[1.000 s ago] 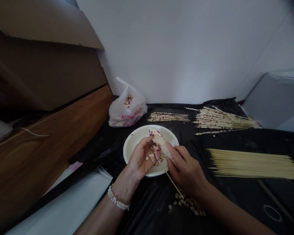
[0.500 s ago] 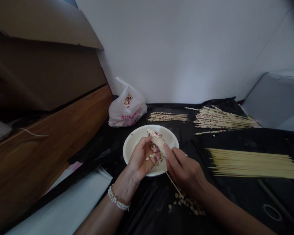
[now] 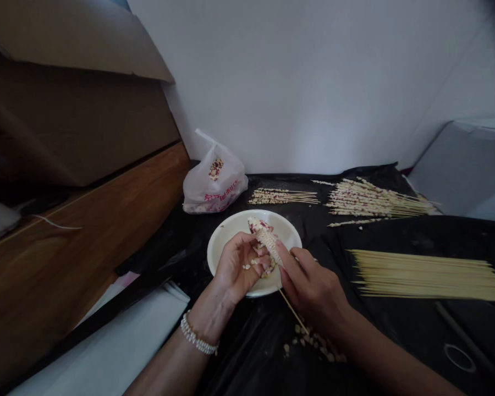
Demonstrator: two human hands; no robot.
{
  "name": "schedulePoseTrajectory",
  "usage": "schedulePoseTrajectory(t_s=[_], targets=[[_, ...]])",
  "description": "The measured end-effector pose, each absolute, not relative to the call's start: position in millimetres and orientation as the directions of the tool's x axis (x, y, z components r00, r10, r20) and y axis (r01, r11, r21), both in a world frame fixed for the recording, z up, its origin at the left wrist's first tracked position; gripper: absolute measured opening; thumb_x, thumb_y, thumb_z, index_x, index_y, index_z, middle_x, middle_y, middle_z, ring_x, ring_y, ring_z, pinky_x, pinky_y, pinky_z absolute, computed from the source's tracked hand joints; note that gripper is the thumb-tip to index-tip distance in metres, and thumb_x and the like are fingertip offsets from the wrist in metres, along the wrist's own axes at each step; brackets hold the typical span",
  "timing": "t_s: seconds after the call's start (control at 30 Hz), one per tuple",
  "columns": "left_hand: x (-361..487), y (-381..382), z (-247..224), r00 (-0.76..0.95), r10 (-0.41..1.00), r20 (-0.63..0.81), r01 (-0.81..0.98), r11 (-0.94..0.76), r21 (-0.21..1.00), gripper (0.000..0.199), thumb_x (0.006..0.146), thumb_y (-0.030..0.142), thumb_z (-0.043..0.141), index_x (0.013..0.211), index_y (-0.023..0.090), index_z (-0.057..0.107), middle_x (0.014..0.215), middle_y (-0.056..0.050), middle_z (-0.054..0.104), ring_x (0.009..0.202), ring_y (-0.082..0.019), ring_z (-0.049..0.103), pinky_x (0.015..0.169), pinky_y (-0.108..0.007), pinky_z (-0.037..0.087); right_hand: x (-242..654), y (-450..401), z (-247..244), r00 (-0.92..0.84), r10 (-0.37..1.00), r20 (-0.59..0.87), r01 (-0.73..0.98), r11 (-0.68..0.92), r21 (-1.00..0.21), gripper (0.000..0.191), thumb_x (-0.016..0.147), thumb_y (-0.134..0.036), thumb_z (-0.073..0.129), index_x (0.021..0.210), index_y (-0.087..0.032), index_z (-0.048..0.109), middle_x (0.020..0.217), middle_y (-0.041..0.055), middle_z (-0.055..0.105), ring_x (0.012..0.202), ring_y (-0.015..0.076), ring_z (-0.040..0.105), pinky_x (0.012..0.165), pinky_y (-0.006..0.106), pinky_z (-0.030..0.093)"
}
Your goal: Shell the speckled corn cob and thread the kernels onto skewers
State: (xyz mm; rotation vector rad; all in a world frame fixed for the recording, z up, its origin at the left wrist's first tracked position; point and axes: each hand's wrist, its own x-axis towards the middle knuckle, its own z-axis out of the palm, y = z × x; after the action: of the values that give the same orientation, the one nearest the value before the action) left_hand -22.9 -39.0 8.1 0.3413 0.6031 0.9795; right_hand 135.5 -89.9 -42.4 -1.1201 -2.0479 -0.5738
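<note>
A corn cob [image 3: 267, 240] is held tilted over a white bowl [image 3: 218, 256]. Its upper end bears pale and dark red kernels, while the lower length is bare. My left hand [image 3: 238, 268] is closed on the cob from the left, thumb against its side and fingers curled beneath. My right hand [image 3: 309, 280] grips the bare lower end. Loose kernels [image 3: 253, 262] show by my left fingers, in the palm or the bowl; I cannot tell which. A thin wooden skewer [image 3: 292, 309] slants down from below my right hand; its upper end is hidden.
Loose kernels [image 3: 313, 344] lie on the black sheet [image 3: 247, 352]. Behind the bowl are a plastic bag [image 3: 226, 187] and a small bundle of kernel-threaded skewers [image 3: 270, 197]. A larger threaded pile [image 3: 363, 199] and bare skewers [image 3: 421, 275] lie right. A cardboard box [image 3: 66, 115] stands left.
Almost nothing differs. Both hands keep their hold on the cob over the bowl, with only a slight shift of the right fingers.
</note>
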Motion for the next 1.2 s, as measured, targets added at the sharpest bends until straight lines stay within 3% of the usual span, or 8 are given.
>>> schedulePoseTrajectory(t_s=[0.27,0.5,0.73,0.97,1.1,1.2], targets=[[-23,-36,5,0.427,0.842,-0.331,-0.671,0.54,0.509,0.015,0.082,0.016,0.052,0.081,0.009,0.065,0.062,-0.002,0.048,0.051,-0.009,0.041,0.045,-0.018,0.037,137,-90,-44,-0.385,0.541,0.747,0.856,0.513,0.069,0.055,0.096,-0.012,0.048,0.15,-0.008,0.04,0.099,0.0119,0.071,0.071,0.018,0.067,0.053,0.027,0.053],[-23,-36,5,0.427,0.834,-0.35,-0.663,0.552,0.506,0.018,0.085,0.019,0.051,0.083,0.01,0.066,0.06,-0.001,0.047,0.05,-0.01,0.041,0.045,-0.019,0.038,136,-90,-42,-0.389,0.533,0.751,0.86,0.503,0.088,0.042,0.095,-0.01,0.051,0.137,-0.005,0.055,0.099,0.0119,0.072,0.066,0.0164,0.065,0.053,0.027,0.05],[-24,-36,5,0.424,0.837,-0.346,-0.652,0.548,0.524,0.017,0.081,0.02,0.056,0.088,0.009,0.067,0.062,-0.002,0.052,0.049,-0.01,0.041,0.044,-0.02,0.039,136,-91,-37,-0.431,0.501,0.751,0.853,0.497,0.158,0.04,0.095,-0.01,0.052,0.134,-0.003,0.058,0.097,0.0124,0.073,0.063,0.0169,0.063,0.051,0.029,0.046],[-21,-39,9,0.361,0.865,-0.348,-0.655,0.501,0.565,0.01,0.079,0.019,0.054,0.083,0.012,0.061,0.063,0.0,0.052,0.046,-0.007,0.035,0.04,-0.015,0.029,136,-95,-29,-0.487,0.442,0.754,0.834,0.492,0.251,0.036,0.098,-0.01,0.045,0.128,-0.001,0.062,0.101,0.0166,0.073,0.069,0.0195,0.065,0.055,0.03,0.049],[-20,-40,8,0.343,0.86,-0.377,-0.632,0.508,0.585,0.006,0.074,0.016,0.053,0.077,0.013,0.057,0.055,0.003,0.043,0.042,-0.005,0.028,0.038,-0.014,0.021,135,-97,-26,-0.509,0.425,0.749,0.822,0.499,0.276,0.036,0.097,-0.009,0.044,0.127,-0.002,0.063,0.099,0.0163,0.073,0.066,0.0181,0.064,0.052,0.028,0.049],[-19,-41,6,0.287,0.862,-0.418,-0.615,0.5,0.61,0.014,0.064,0.004,0.051,0.075,0.011,0.057,0.05,0.008,0.031,0.039,-0.002,0.017,0.037,-0.013,0.014,135,-98,-27,-0.505,0.443,0.741,0.82,0.514,0.251,0.037,0.097,-0.011,0.044,0.129,-0.003,0.062,0.098,0.0156,0.073,0.065,0.018,0.063,0.051,0.028,0.049]])
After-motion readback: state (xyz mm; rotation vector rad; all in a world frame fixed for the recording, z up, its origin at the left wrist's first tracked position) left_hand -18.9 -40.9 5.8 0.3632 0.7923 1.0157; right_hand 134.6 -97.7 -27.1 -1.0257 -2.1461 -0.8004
